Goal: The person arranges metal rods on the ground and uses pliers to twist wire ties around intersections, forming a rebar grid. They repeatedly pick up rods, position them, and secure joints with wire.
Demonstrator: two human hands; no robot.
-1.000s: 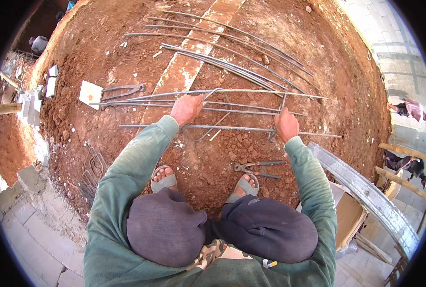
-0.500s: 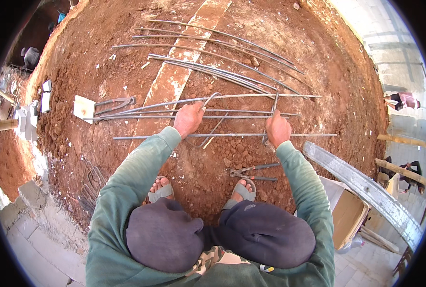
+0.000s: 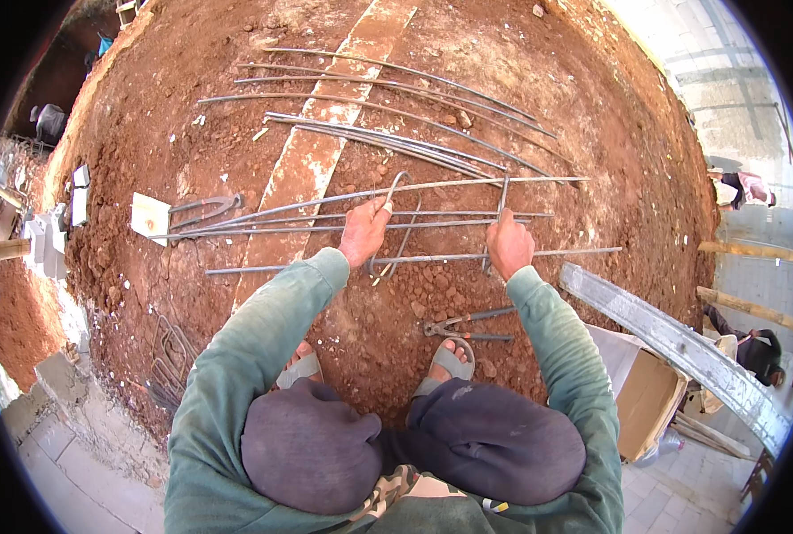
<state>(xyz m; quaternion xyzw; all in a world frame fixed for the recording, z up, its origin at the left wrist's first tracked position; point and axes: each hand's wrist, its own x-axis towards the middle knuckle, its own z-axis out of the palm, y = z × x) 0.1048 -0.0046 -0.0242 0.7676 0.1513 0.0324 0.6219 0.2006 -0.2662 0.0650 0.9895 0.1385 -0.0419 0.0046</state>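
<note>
Holds a bent steel hoop [image 3: 402, 179] in the left hand [image 3: 363, 233], thumb and finger together and the grip clamped on its side. Holds a second hoop [image 3: 505, 190] in the right hand [image 3: 509, 246], again with the grip clamped on its side. Has both hoops set across a group of long steel rods [image 3: 468, 182], just above the red soil [image 3: 343, 307] and well apart from each other. Cannot tell how many rods pass inside each hoop. Works with both arms stretched forward in green sleeves [image 3: 258, 316], knees bent, in grey sandals [image 3: 455, 363]. Has more loose rods [image 3: 361, 133] on the soil farther off, partly over a long flat board [image 3: 312, 160]. Has one pair of pincers [image 3: 229, 202] at the left, beside a pale square block [image 3: 150, 215] near the rod ends, and a second pair [image 3: 450, 326] just beyond the right sandal, handles spread toward the right sleeve. Also has a tangle of bent wire [image 3: 172, 356] on the ground at the left, and a grey metal channel [image 3: 672, 351] slanting past a cardboard box [image 3: 650, 400] at the right
</note>
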